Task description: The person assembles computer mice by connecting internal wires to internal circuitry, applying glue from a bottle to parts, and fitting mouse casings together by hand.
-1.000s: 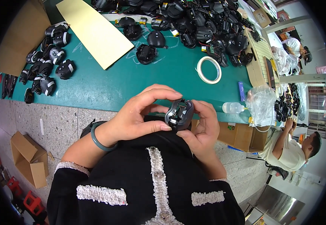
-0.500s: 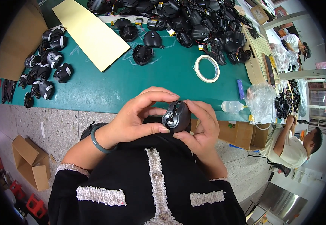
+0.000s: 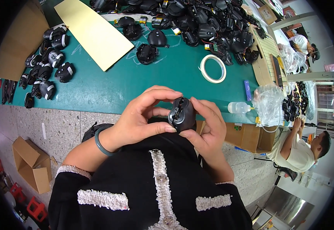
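A rounded black computer mouse (image 3: pixel 187 115) is held between my two hands, just off the table's near edge. Its slotted, glossy end faces left, and the smooth curved shell is toward the right. My left hand (image 3: pixel 135 118) grips it from the left, with the index finger at the top and the thumb at the bottom. From the other side, my right hand (image 3: pixel 210 125) pinches the shell between fingers and thumb. Straight ahead on the green table (image 3: pixel 98 97) lie an opened mouse body (image 3: pixel 147 54) and a smooth black shell (image 3: pixel 157 38).
Black mice with white strips (image 3: pixel 48 89) are grouped at left beside a cardboard box (image 3: pixel 15 42). A yellowish board (image 3: pixel 94 36) lies nearby. Several mouse parts with batteries (image 3: pixel 205 30) heap at the back. Tape roll (image 3: pixel 223 73), bottle (image 3: pixel 238 107) and plastic bag (image 3: pixel 267 101) are right; co-workers sit beyond.
Both hands and the mouse have moved slightly up and away from my body. The mouse is turned a little, its slotted end more upright. The grip stays the same.
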`<state>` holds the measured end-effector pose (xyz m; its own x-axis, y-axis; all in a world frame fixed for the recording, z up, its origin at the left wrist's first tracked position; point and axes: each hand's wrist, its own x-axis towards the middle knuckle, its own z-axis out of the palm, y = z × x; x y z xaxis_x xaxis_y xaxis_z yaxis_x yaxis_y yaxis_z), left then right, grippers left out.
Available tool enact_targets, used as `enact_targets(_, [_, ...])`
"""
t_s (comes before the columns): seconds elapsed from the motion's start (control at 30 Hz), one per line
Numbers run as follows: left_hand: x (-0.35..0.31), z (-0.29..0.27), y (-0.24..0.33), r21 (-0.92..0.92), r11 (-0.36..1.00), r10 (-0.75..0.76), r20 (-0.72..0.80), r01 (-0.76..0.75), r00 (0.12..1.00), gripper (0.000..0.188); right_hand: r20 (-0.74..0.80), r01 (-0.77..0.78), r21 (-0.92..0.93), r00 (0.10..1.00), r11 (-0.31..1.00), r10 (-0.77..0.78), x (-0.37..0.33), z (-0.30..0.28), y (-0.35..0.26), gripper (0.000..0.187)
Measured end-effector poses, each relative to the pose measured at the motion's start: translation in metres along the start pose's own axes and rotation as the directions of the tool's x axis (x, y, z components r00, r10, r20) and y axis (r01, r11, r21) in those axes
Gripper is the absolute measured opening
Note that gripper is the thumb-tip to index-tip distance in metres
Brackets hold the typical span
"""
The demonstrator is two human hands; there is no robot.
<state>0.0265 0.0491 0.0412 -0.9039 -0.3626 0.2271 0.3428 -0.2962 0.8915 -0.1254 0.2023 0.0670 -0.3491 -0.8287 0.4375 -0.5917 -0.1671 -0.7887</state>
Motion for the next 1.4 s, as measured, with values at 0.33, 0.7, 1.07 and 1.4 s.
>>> enact_targets(0.33, [0.000,-0.001,-0.001,-0.026,1.000,-0.002,-0.022,0.001,1.000,0.063,0.036,-0.095,0.095,0.995,0.991,0.092,0.001,0.002,0.002,0.064])
enact_targets(0.7, [0.000,0.000,-0.002,-0.031,0.999,-0.024,-0.059,0.023,0.998,0.063,0.051,-0.133,0.182,0.991,0.974,0.126,0.001,0.005,0.004,0.064])
enact_targets(1.07, [0.000,-0.001,-0.002,0.012,0.999,-0.044,-0.088,0.045,0.995,0.064,0.003,-0.174,0.227,0.984,0.958,0.178,-0.002,0.011,0.006,0.062])
enact_targets(1.4, [0.001,-0.004,0.000,0.015,0.996,-0.091,-0.080,0.092,0.993,0.061,0.060,-0.229,0.300,0.973,0.926,0.222,-0.005,0.010,0.011,0.061])
